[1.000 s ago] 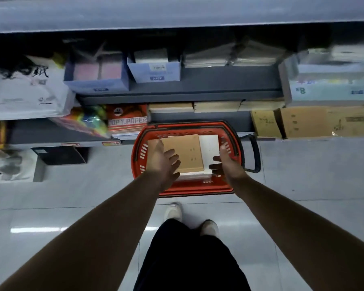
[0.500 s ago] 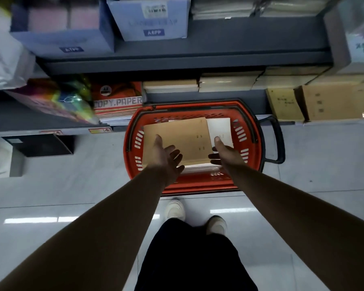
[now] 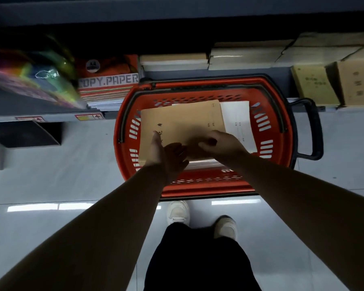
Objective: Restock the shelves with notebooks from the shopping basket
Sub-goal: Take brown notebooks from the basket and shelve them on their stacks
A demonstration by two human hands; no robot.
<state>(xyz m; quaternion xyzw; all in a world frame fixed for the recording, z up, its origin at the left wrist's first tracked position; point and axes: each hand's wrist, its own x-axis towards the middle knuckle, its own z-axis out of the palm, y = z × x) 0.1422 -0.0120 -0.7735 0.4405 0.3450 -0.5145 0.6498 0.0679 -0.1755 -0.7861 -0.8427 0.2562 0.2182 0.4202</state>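
Hands [image 3: 166, 154] [image 3: 221, 145] on brown notebook [image 3: 183, 120] in red basket [image 3: 198, 86]

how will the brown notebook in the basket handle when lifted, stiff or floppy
The brown notebook looks thin with a paper cover, so probably light and bendy. Its flat cover may slide on the white notebook beneath.
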